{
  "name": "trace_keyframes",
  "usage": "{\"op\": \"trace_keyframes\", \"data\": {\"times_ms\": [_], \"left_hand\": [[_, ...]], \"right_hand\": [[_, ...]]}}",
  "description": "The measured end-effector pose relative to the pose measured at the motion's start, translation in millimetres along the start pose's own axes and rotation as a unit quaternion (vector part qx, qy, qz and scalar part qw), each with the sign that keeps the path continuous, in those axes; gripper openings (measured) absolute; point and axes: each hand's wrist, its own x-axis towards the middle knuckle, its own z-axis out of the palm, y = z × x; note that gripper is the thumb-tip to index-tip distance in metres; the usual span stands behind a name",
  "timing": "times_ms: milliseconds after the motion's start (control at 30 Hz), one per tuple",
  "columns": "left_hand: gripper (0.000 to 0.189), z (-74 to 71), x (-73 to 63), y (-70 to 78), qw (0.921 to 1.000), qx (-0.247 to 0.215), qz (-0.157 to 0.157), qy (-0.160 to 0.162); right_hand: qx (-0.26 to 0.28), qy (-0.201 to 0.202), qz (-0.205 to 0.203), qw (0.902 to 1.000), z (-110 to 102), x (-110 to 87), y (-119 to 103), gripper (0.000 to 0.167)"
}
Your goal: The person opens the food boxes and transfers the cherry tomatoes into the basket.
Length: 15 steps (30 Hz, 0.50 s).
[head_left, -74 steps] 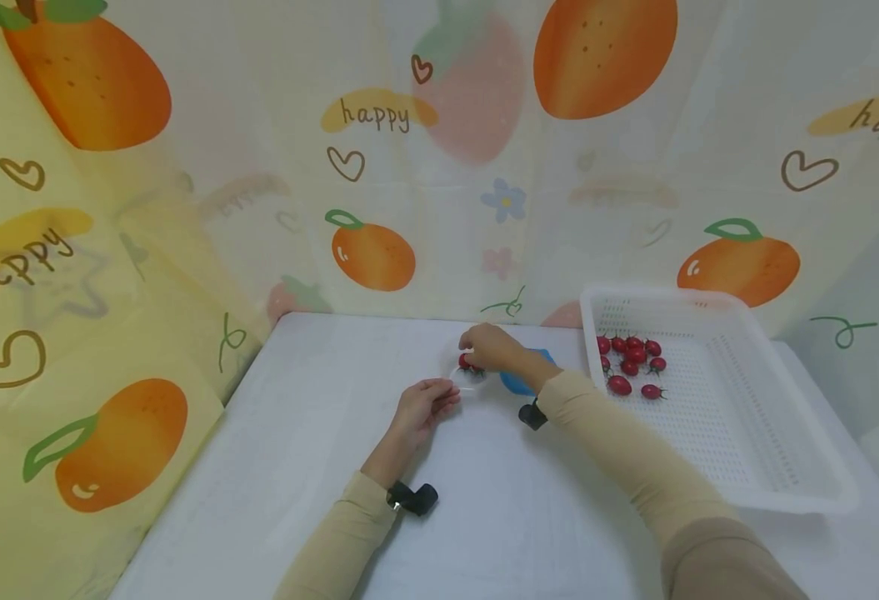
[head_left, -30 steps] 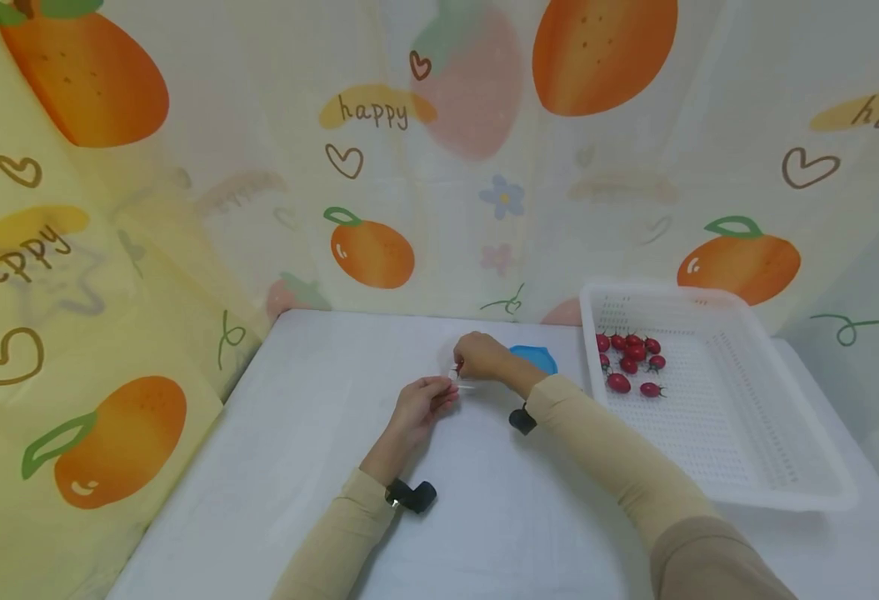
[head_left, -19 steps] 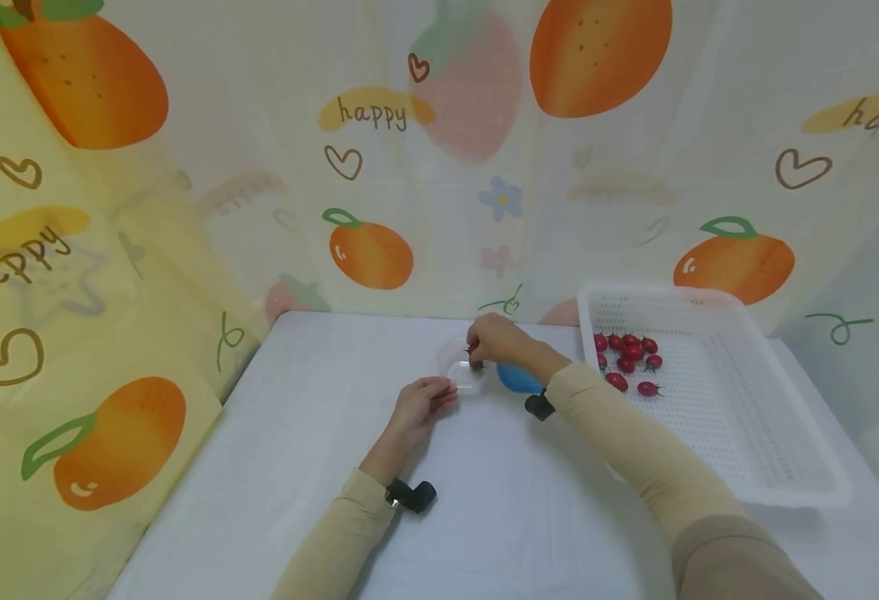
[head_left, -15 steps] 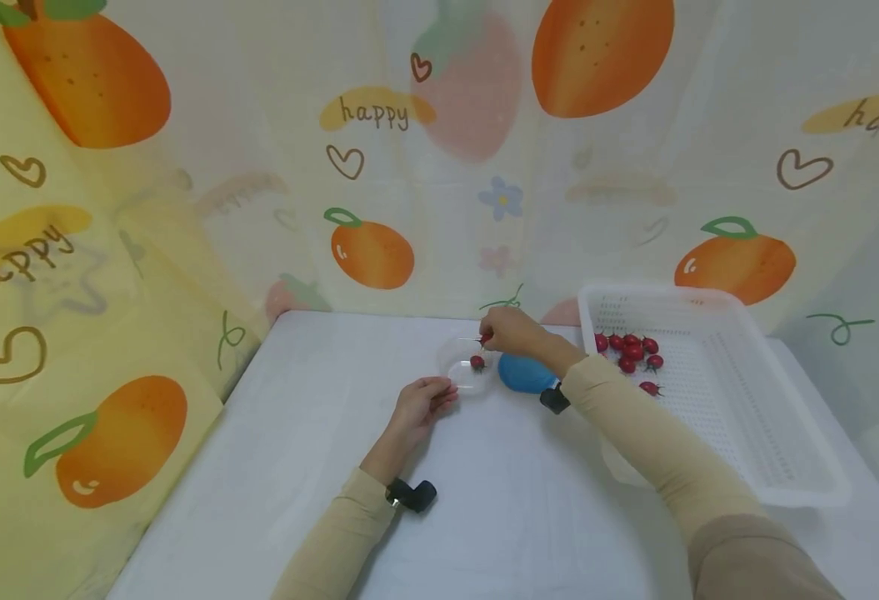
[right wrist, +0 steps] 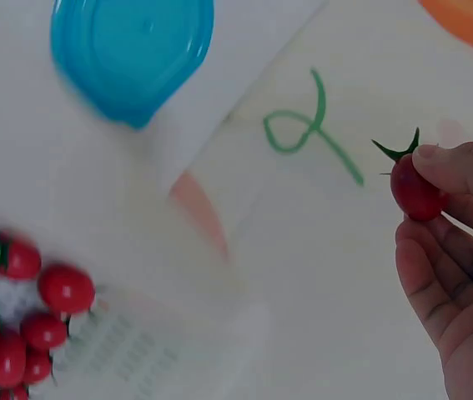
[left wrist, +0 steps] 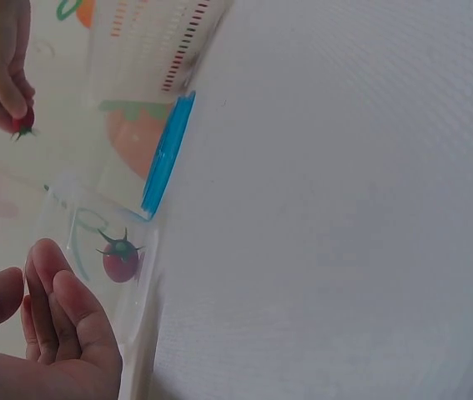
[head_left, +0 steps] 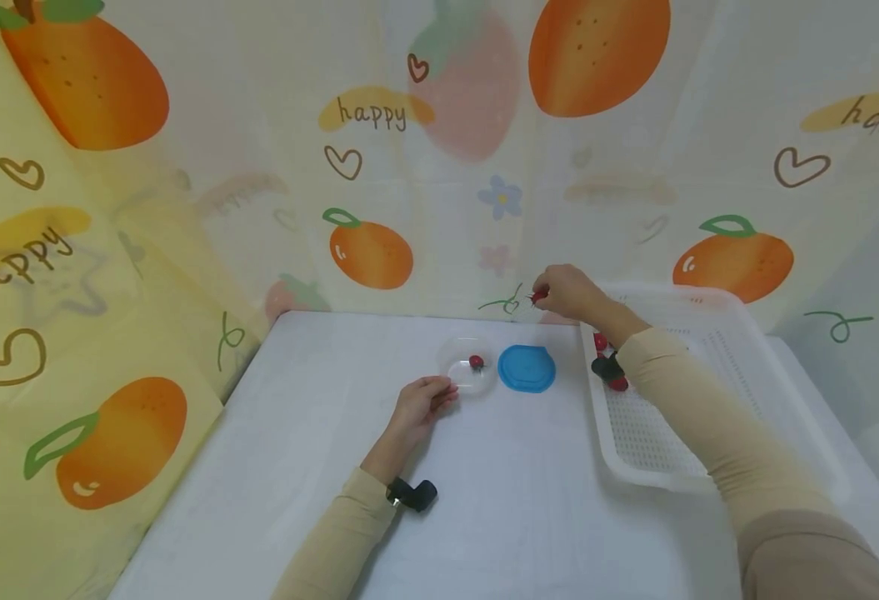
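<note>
In the head view my left hand (head_left: 426, 406) pinches the near edge of a small clear plastic container (head_left: 454, 383). One cherry tomato (head_left: 476, 362) with a green stem lies inside it; the left wrist view shows the same cherry tomato (left wrist: 121, 258) through the transparent wall. Raised near the back left corner of the basket, my right hand (head_left: 570, 292) holds another cherry tomato (right wrist: 415, 187) between thumb and fingers, its green calyx sticking out. Between container and basket a blue lid (head_left: 526, 368) lies on the table.
A white perforated basket (head_left: 656, 479) stands on the right, partly covered by the right forearm. Several cherry tomatoes (right wrist: 67, 288) lie in it. Behind the white table (head_left: 282, 433) hangs a fruit-printed curtain (head_left: 259, 167).
My right hand has come out of the clear container with one cherry tomato and moved right and up towards the basket. A cherry tomato stays in the container. My left hand keeps its place.
</note>
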Motion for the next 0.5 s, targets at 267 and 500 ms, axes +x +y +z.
{"op": "trace_keyframes", "data": {"times_ms": [267,500], "left_hand": [[0.025,0.2,-0.4,-1.0,1.0000,0.001,-0.001,-0.001],[0.027,0.0,-0.6,-0.8,1.0000,0.004,0.001,-0.002]], "right_hand": [[-0.010,0.043,0.023,0.9988,-32,-18.7,41,0.028],[0.013,0.043,0.077,0.9960,-42,-37.0,77,0.031]]}}
